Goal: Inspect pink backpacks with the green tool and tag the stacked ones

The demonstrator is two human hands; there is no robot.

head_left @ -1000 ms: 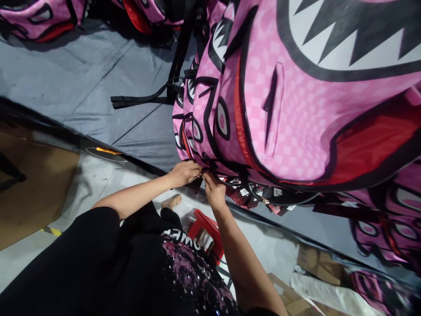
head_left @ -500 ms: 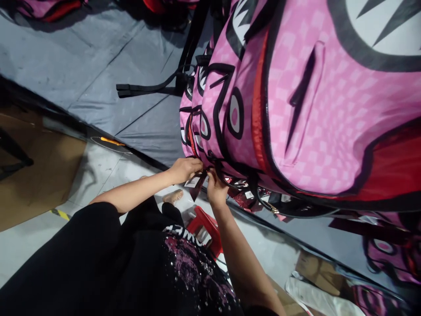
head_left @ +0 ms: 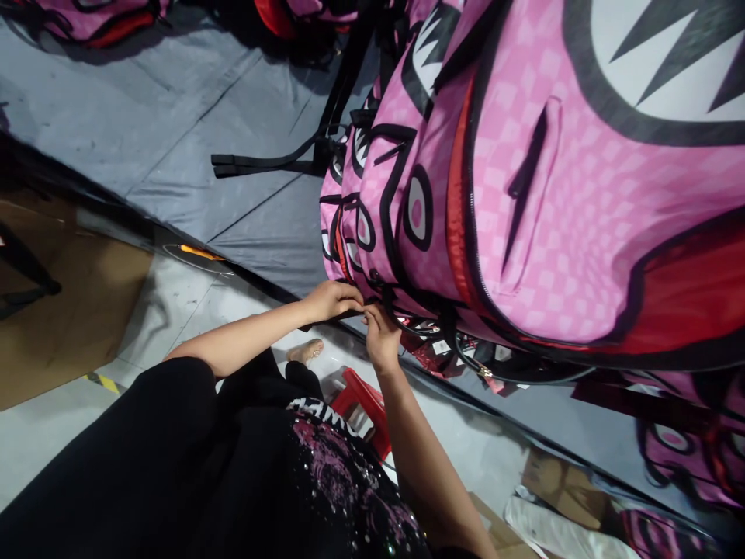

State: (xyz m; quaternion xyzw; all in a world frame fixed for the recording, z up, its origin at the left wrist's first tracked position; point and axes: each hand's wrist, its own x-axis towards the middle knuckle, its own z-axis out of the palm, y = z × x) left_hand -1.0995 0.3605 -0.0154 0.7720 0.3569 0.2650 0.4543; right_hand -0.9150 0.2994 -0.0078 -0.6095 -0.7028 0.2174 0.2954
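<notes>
Several pink checkered backpacks (head_left: 524, 178) with shark teeth and eye prints stand in a row, their black-trimmed edges toward me. At the near edge of the farther backpacks, my left hand (head_left: 333, 301) is closed in a pinch. Its fingertips meet those of my right hand (head_left: 382, 335), which is also pinched closed. Whatever lies between the fingertips is small and hidden by them. Just right of my right hand, dark red and white hang tags (head_left: 439, 349) and black handle loops (head_left: 466, 361) show along the backpacks' edge.
The backpacks rest on a grey-covered table (head_left: 244, 210), with a black strap (head_left: 261, 164) lying across it. A cardboard box (head_left: 64, 295) stands at left. Below are a red stool (head_left: 364, 407) and, at lower right, a white wrapped bundle (head_left: 564, 528).
The dark tag that hung below my fingers no longer shows there. My two hands have drawn closer, fingertips now together. The view has shifted slightly.
</notes>
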